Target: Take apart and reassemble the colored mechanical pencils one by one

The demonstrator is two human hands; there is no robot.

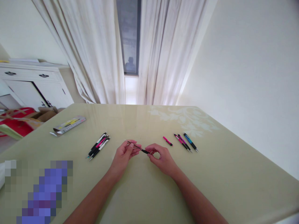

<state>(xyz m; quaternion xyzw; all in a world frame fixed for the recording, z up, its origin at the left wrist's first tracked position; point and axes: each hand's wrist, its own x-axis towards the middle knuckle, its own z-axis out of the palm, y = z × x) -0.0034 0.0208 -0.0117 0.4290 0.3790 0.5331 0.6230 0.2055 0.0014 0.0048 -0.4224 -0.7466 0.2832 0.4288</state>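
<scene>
Well, from my remote seat I see both hands meeting just above the table [210, 174], around its middle and toward the near edge. The left hand [125, 154] pinches a thin dark rod [135, 146], which looks like a pen's ink refill, between thumb and fingertips. The right hand [161, 158] pinches a short black piece [145, 151] at the rod's right end, its other fingers curled in. I cannot tell whether the black piece is seated on the rod or only touching it.

The relation I watch is the rod's long axis. It runs left to right, tilted a little so that its left end lies farther away and its right end nearer, and it bridges the narrow gap between the two hands. Each hand has one end, so neither is the nearer one. The far-left tip sticks out just past the left fingers.

To the left, apart from the hands, a bundle of pens [99, 144] lies on the table, running from near left to far right, and farther left sits a flat grey box [68, 124]. To the right lie a short pink piece [167, 141] and, beyond it, three pens [185, 142] side by side, their tips toward the near right
</scene>
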